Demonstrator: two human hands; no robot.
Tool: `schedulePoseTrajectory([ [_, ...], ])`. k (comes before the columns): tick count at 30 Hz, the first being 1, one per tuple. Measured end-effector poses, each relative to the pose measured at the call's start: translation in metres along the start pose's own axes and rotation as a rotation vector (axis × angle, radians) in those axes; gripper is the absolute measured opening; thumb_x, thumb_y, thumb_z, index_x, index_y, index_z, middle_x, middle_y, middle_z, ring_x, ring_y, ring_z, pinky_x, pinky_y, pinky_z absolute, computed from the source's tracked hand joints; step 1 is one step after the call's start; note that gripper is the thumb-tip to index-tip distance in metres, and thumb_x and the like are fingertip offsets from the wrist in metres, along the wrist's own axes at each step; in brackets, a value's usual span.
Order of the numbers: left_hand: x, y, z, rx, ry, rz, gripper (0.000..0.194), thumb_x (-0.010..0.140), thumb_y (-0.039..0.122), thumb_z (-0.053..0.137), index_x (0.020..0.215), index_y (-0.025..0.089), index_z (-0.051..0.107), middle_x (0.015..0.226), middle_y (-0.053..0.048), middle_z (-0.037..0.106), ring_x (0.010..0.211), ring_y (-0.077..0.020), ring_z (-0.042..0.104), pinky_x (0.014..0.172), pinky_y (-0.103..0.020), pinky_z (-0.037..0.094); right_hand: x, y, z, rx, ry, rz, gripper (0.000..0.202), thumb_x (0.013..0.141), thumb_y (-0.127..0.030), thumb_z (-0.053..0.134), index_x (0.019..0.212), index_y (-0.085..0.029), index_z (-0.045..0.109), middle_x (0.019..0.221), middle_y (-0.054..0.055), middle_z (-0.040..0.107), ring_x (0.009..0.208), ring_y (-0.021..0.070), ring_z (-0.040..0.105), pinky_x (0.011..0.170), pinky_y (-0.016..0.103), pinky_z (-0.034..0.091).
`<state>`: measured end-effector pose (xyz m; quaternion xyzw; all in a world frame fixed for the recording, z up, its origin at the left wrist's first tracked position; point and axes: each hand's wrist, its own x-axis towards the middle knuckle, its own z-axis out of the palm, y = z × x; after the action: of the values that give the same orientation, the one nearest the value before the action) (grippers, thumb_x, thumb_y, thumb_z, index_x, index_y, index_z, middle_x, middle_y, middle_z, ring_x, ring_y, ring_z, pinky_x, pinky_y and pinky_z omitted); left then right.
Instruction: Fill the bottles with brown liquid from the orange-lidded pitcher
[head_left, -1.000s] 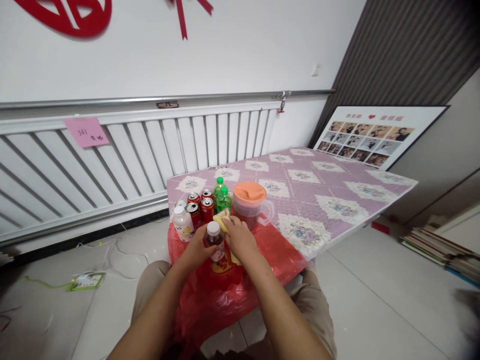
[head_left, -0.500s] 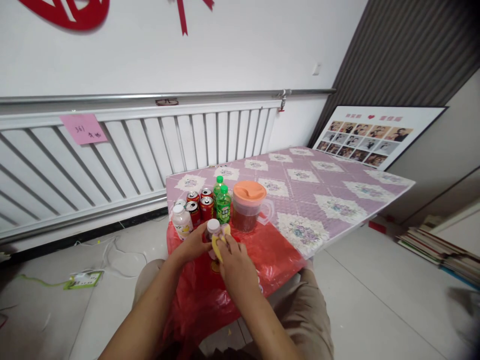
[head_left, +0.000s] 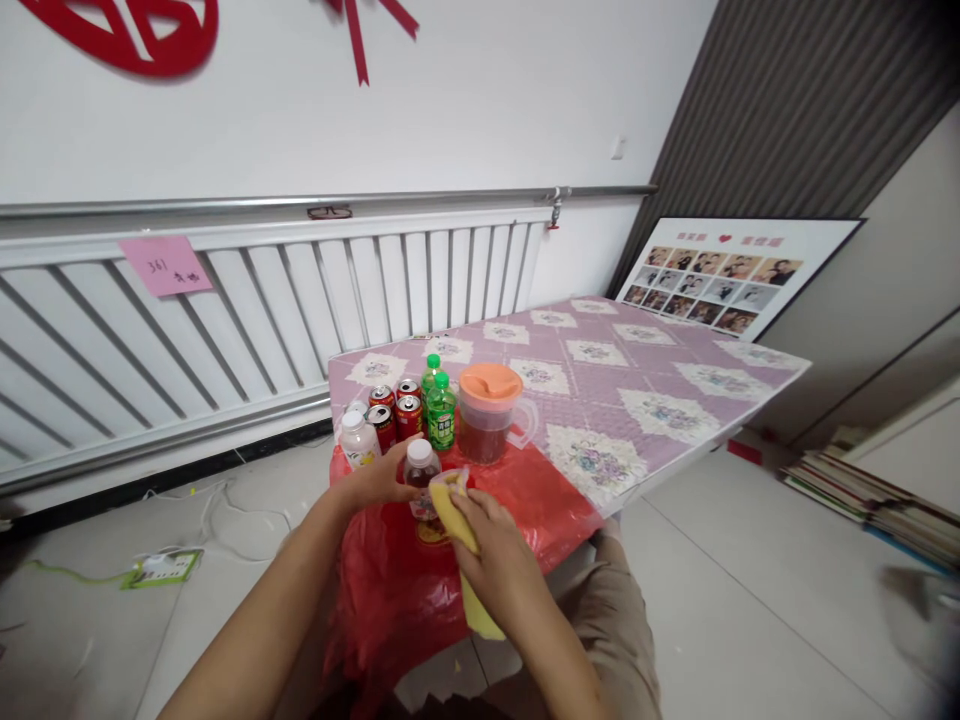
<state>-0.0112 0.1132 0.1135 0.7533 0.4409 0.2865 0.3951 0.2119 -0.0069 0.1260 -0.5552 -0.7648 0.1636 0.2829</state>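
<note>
A bottle with a white cap and dark contents (head_left: 421,480) stands upright on the red plastic sheet (head_left: 547,495). My left hand (head_left: 382,474) is wrapped round its left side. In my right hand (head_left: 491,535) is a yellow cloth (head_left: 454,512), just right of the bottle, and part of it hangs down below the hand. Behind the bottle are two green-capped bottles (head_left: 441,420) and a clear pitcher with an orange lid (head_left: 487,420). Several red cans (head_left: 407,412) and a white-capped pale bottle (head_left: 358,440) stand to the left.
A purple patterned tablecloth (head_left: 592,355) covers the table, which reaches away to the right. Along the wall runs a white radiator (head_left: 277,320). A photo board (head_left: 720,270) leans at the table's far end. On the floor at left lies a power strip (head_left: 161,568).
My right hand and the yellow cloth have moved right and down, away from the bottle, and more of the cloth now shows. My left hand stays at the bottle. The view has shifted slightly.
</note>
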Motion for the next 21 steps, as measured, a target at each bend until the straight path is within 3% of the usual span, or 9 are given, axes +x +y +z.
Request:
schedulePoseTrajectory([
  [4,-0.006,-0.001,0.027,0.069,0.377,-0.010,0.084,0.062,0.025,0.080,0.138,0.016,0.043,0.142,-0.017,0.048,0.133,-0.0330,0.046,0.113,-0.050,0.035,0.016,0.010,-0.002,-0.102,0.082,0.094,0.053,0.085,-0.012,0.053,0.138,-0.016,0.054,0.139,0.015,0.051,0.124,0.0278,0.050,0.103,0.041,0.043],
  [7,-0.009,-0.001,0.047,0.060,0.495,-0.046,0.077,0.063,0.021,0.078,0.132,0.015,0.045,0.132,-0.014,0.054,0.124,-0.0317,0.051,0.106,-0.049,0.041,0.033,0.006,0.001,-0.187,0.051,0.086,0.051,0.088,-0.016,0.052,0.139,-0.019,0.052,0.142,0.014,0.049,0.123,0.0272,0.050,0.101,0.039,0.044],
  [12,-0.009,0.001,0.059,-0.010,0.489,-0.053,0.062,0.068,0.017,0.073,0.126,0.016,0.051,0.122,-0.010,0.059,0.115,-0.0290,0.055,0.100,-0.046,0.044,0.065,0.001,0.005,-0.270,-0.034,0.027,0.053,0.088,-0.016,0.051,0.141,-0.021,0.050,0.142,0.011,0.050,0.114,0.0260,0.053,0.094,0.036,0.045],
  [21,-0.007,0.002,0.036,-0.082,0.229,-0.036,0.070,0.065,0.011,0.072,0.131,0.015,0.051,0.123,-0.010,0.063,0.110,-0.0269,0.058,0.097,-0.042,0.047,0.127,0.012,-0.002,-0.316,-0.168,-0.126,0.041,0.093,-0.019,0.047,0.131,-0.030,0.058,0.128,0.006,0.060,0.102,0.0223,0.054,0.082,0.031,0.044],
])
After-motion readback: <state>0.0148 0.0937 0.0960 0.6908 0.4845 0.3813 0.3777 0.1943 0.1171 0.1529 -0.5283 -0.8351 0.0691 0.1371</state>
